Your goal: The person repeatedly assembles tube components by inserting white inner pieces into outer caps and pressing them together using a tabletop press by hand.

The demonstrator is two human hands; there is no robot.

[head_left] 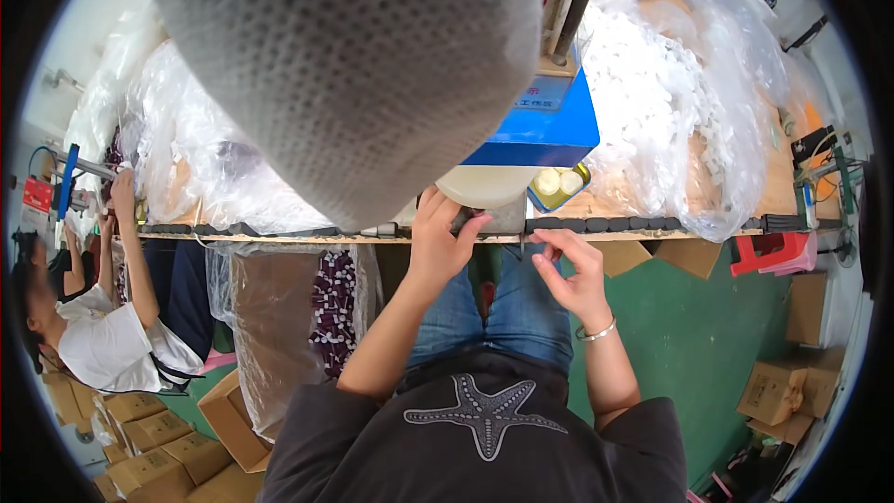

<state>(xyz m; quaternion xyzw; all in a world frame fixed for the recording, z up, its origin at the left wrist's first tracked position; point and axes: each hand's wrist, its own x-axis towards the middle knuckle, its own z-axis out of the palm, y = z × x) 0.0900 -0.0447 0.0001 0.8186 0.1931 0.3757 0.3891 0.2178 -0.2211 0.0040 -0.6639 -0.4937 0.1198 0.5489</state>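
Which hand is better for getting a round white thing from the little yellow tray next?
Probably the right hand: it's closer to the yellow tray, and its thumb and forefinger are apart. The left hand is farther away, by the white dome.

The floor [694,345] is green; wall [808,2] pale; bench [776,182] wooden.

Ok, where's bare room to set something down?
The green floor has an open stretch between the right forearm and the cardboard boxes at far right. The worktop is crowded: clear plastic left of the blue machine, white pieces right of it, left hand and right hand at the front edge.
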